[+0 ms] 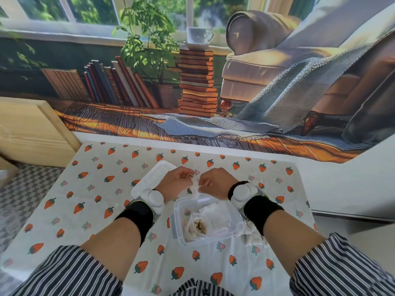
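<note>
Fingertips of the left hand (175, 182) and the right hand (214, 183) pinch a small white pouch (195, 187) between them at the middle of the frame. It hangs just above a clear box (178, 228) on the table (96, 189). The box holds a small bag (199, 228) of pale pieces. A white lid (147, 178) lies up and left of it.

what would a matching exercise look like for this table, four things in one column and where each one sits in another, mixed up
1 small white fabric pouch
2 clear plastic zip bag of beige pieces
3 flat white plastic lid
4 clear rectangular plastic box

a lying inside the box
b pinched between left hand and right hand
c on the strawberry tablecloth, nearer the right wrist
d beyond the left wrist

Pairs: 1-b, 2-a, 3-d, 4-c
</note>
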A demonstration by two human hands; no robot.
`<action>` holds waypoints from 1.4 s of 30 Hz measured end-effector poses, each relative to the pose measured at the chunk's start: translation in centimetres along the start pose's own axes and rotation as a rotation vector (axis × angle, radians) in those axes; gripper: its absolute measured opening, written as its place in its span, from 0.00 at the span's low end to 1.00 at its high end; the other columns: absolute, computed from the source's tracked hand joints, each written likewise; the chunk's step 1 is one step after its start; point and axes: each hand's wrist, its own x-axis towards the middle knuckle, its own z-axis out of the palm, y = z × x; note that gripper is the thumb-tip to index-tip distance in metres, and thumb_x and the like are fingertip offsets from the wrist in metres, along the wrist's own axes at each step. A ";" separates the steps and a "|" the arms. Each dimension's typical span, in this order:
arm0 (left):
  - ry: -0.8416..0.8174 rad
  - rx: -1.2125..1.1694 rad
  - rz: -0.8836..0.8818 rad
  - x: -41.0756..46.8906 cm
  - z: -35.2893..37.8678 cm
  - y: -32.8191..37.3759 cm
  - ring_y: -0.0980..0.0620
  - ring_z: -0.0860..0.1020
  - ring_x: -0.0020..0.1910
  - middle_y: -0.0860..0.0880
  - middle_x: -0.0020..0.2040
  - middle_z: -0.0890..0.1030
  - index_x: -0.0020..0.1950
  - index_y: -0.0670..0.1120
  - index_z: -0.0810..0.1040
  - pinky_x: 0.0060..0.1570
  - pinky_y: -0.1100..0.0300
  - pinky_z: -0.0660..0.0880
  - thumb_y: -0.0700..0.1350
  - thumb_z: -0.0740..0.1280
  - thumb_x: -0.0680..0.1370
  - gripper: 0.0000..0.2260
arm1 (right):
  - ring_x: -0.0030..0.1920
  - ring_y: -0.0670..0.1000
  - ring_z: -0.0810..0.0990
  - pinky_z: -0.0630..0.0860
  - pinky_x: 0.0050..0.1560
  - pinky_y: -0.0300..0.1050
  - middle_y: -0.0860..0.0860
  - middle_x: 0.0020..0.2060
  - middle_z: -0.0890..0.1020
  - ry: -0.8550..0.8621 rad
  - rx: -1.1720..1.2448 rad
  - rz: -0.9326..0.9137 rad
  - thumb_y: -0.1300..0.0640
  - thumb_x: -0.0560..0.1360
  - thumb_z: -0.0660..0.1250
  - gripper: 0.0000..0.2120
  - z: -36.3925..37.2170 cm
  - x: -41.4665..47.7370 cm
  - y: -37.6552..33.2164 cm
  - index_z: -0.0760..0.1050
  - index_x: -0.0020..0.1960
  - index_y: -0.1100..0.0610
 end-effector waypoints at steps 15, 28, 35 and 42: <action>0.035 0.290 0.191 -1.6 1.9 -0.9 0.49 0.83 0.43 0.50 0.42 0.83 0.49 0.53 0.76 0.48 0.47 0.83 0.49 0.68 0.75 0.05 | 0.30 0.44 0.79 0.73 0.33 0.35 0.50 0.35 0.84 0.007 0.265 -0.006 0.46 0.73 0.74 0.17 -1.7 -1.3 -1.4 0.68 0.47 0.53; -0.029 0.424 0.248 -1.8 2.1 -1.3 0.52 0.80 0.46 0.52 0.44 0.82 0.51 0.53 0.79 0.47 0.58 0.75 0.40 0.70 0.78 0.07 | 0.42 0.46 0.80 0.78 0.46 0.42 0.49 0.43 0.85 0.108 0.417 0.038 0.53 0.75 0.73 0.07 -2.0 0.1 -0.6 0.83 0.44 0.57; 0.068 0.484 0.295 -1.4 1.7 -1.6 0.50 0.80 0.45 0.47 0.47 0.83 0.55 0.43 0.80 0.46 0.65 0.73 0.43 0.70 0.79 0.07 | 0.36 0.47 0.79 0.73 0.33 0.41 0.57 0.42 0.85 0.097 0.804 0.168 0.55 0.75 0.74 0.07 -2.8 0.4 -0.2 0.82 0.45 0.60; 0.120 0.313 0.227 -1.0 2.0 -1.4 0.57 0.78 0.44 0.51 0.46 0.83 0.55 0.46 0.80 0.44 0.67 0.71 0.44 0.73 0.78 0.07 | 0.37 0.53 0.81 0.73 0.36 0.46 0.54 0.42 0.82 0.355 0.716 0.350 0.47 0.77 0.69 0.12 -3.8 1.5 -0.2 0.72 0.54 0.54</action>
